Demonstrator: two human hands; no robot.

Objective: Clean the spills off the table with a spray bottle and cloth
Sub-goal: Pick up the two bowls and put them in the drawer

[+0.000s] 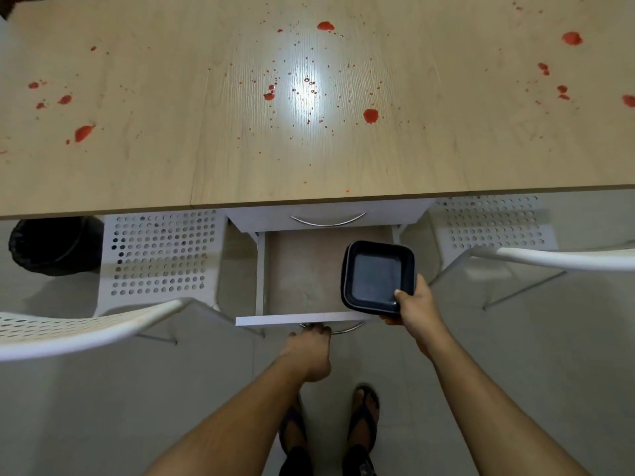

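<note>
Red spills dot the table across nearly its whole width, from larger blobs at the left edge and the far right to a fine scatter of specks around the bright glare in the middle. We see the tabletop's long axis running left to right, its near edge facing us. No spray bottle or cloth shows anywhere in our view.

Below that edge an upper drawer sits closed, and a lower drawer is pulled out toward us. Our left hand curls its fingers round the metal handle on the drawer front. Our right hand pinches the near corner of a black square tray, thumb on the rim and fingers underneath, holding it over the right side of the open drawer; whether it touches the drawer floor we cannot tell. The tray looks like two nested together.

White perforated chairs stand on either side of the drawers, and a black bin sits under the table at the left. Our sandalled feet stand on the pale floor.
</note>
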